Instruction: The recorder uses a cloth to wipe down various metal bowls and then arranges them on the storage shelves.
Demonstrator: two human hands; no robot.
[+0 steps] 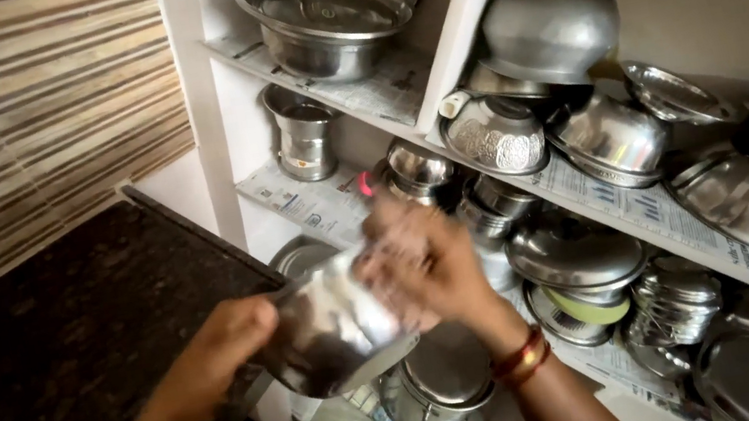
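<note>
- Both forearms rise from the bottom edge, nearest the lens, each with bangles at the wrist; between them a steel pot is held tilted in front of the shelves, its mouth turned down and toward the right.
- Left hand is closed around the pot's left side, fingers wrapped on the wall or rim.
- Right hand lies flat over the pot's upper right side, fingers spread; it is motion-blurred, so I cannot tell how firmly it grips.
- My reading: the pot is being turned or wiped in both hands just in front of the shelving; what follows would call for a steady two-handed hold, since the crowded vessels sit close behind.
- Just behind, on paper-lined white shelves, stand a small steel tumbler-like pot, a wide steel basin, an upturned bowl and stacked lids and plates.
- To the left, a dark stone counter meets a striped tiled wall.
- Hard to make out: the pot's base and any handle, a small red spot near the right fingertips, and vessels cut off at right and top.
</note>
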